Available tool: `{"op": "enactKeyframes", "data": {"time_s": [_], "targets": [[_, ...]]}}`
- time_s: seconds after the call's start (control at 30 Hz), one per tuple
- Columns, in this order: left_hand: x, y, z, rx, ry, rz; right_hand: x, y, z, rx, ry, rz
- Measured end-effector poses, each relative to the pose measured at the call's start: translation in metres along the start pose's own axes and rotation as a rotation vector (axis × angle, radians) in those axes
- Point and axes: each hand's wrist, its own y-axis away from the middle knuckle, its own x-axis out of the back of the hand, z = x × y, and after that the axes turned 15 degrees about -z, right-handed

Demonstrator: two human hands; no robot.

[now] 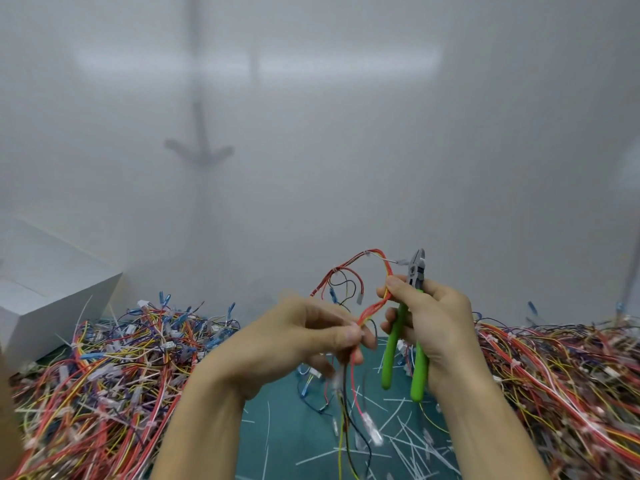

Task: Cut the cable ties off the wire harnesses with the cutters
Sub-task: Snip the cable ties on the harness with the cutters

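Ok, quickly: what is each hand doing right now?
Left hand: closed, pinching the wire harness.
Right hand: closed, gripping the green cutters, thumb against the harness.

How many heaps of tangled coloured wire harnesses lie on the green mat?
2. The left heap lies beside the white rectangular box; the right heap lies past the right hand. More may lie outside the frame.

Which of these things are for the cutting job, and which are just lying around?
For the job: green-handled cutters in the right hand; wire harness pinched by the left hand; white cable tie by the cutter tips.
Lying about: white box; snipped tie bits on the green mat; harness piles on both sides.
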Motion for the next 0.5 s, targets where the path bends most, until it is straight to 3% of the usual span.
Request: {"op": "enactKeyframes", "data": {"time_s": [0.2,0.3,0.43,0.5], "targets": [[0.008,0.002,0.004,-0.063,0.000,0.470,0.007,-0.002,0.002,-0.051,0.128,-0.034],[0.009,0.002,0.007,-0.122,-0.011,0.617,0.004,0.000,0.003,-0.104,0.251,-0.111],[0.012,0.003,0.007,-0.094,-0.128,0.733,0.002,0.008,-0.003,-0.174,0.745,-0.293],[0.014,0.005,0.006,-0.059,-0.186,0.758,-0.002,0.014,-0.009,-0.102,1.001,-0.370]]}}
